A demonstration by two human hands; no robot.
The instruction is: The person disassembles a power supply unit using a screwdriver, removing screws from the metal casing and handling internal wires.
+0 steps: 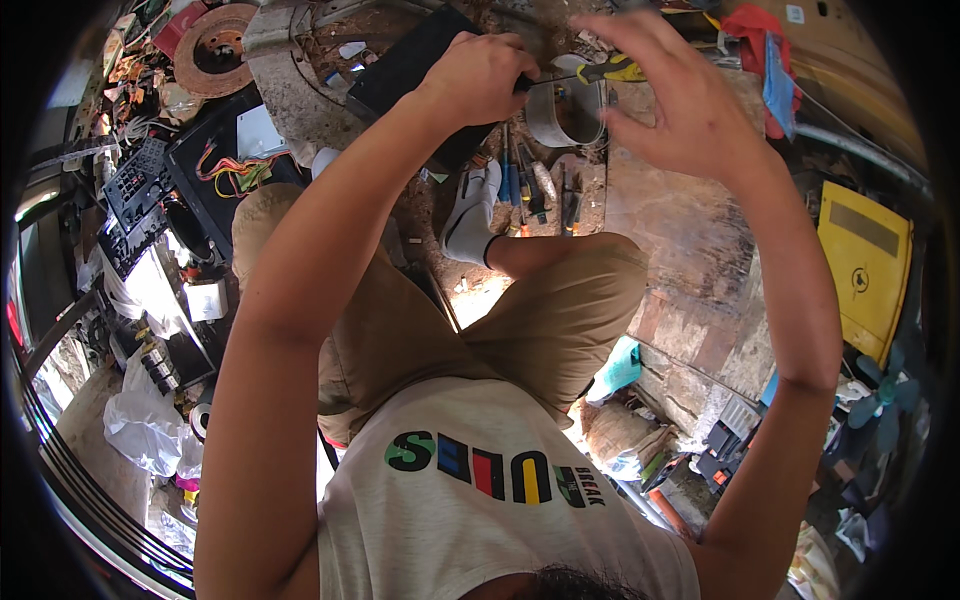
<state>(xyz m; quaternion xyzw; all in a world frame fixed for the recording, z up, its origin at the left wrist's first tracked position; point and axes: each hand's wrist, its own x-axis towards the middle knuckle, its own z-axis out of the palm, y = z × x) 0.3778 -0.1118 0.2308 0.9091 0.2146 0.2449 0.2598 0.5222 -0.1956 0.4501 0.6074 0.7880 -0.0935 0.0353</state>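
My left hand [482, 78] is closed over the edge of a black box-shaped case [400, 62], which lies tilted on the floor ahead of me. Beside it, my right hand [675, 105] is open, thumb and fingers spread apart around the yellow-and-black handle of a screwdriver [610, 70]. The screwdriver lies roughly level, its thin shaft running left toward the case's side by my left fingertips. Whether its tip touches the case I cannot tell. Below the shaft stands a round metal can-like ring [562, 115]. Several hand tools [520, 185] lie on the floor near my foot.
A rusty brake disc [215, 50] lies far left, near an opened black case with coloured wires [240, 172]. On the right are a wooden board [690, 270], a yellow panel [865, 270], a red cloth [755, 40] and a teal fan [885, 395]. Clutter lines both sides.
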